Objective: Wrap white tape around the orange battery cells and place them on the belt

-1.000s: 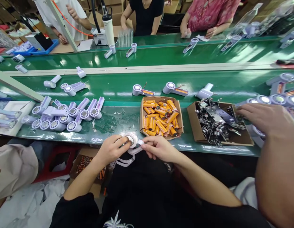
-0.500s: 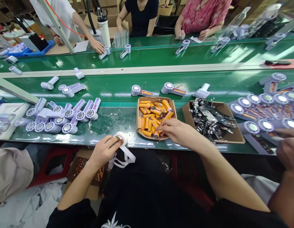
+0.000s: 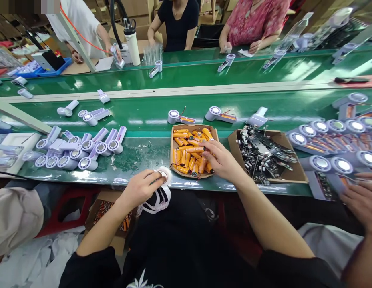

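White tape roll [image 3: 169,176], left hand [image 3: 143,185] gripping.
Right hand [image 3: 220,159] curled over orange batteries [image 3: 187,154], roll's two o'clock; grip: can't tell.

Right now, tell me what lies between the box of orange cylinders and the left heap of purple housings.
The head view shows worn green bench top with pale specks; at its near edge, the left hand holds a white roll.

From head height, the one view looks forward and down across the green workbench [image 3: 137,154].
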Demonstrator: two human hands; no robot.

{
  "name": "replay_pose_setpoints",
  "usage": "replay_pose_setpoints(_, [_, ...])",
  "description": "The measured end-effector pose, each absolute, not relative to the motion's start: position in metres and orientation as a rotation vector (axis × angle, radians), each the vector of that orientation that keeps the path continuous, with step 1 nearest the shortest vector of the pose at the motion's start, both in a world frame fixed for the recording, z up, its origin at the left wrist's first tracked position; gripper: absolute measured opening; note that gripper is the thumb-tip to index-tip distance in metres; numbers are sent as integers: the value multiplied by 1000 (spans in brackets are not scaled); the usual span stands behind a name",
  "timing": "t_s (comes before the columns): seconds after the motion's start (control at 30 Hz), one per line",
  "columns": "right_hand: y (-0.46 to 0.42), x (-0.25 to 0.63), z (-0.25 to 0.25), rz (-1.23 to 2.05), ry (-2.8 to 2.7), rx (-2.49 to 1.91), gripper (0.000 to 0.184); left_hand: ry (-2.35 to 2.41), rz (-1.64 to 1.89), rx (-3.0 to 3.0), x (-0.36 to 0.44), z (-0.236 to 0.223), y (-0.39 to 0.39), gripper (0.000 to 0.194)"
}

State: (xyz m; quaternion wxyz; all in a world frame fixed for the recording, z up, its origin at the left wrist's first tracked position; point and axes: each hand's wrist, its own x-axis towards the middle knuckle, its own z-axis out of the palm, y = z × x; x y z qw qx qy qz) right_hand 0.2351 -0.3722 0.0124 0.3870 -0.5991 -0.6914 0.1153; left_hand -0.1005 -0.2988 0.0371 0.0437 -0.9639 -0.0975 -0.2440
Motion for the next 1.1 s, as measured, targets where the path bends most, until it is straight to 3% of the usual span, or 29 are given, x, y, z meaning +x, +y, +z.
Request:
replay_pose_setpoints(0.2, [-398, 199, 36, 609, -1310, -1369, 30, -177, -613, -2911, -89, 47, -304, 19])
replay_pose_setpoints(0.63, [-403, 177, 46, 710, -2106, -1411, 29, 232, -390, -2928, -63, 51, -311, 8])
replay_pose_setpoints(0.83, [-405, 180, 31, 538, -1264, -1580, 31, -46, -527, -2813, -56, 67, -323, 15])
replay_pose_setpoints(0.97, [-404, 149, 11, 343, -687, -1422, 39, -178, -687, -2732, -47, 75, -326, 15])
replay_pose_setpoints(1.1, [-410, 99, -9, 394, -594, -1276, 53, -251, -769, -2753, -37, 70, -330, 13])
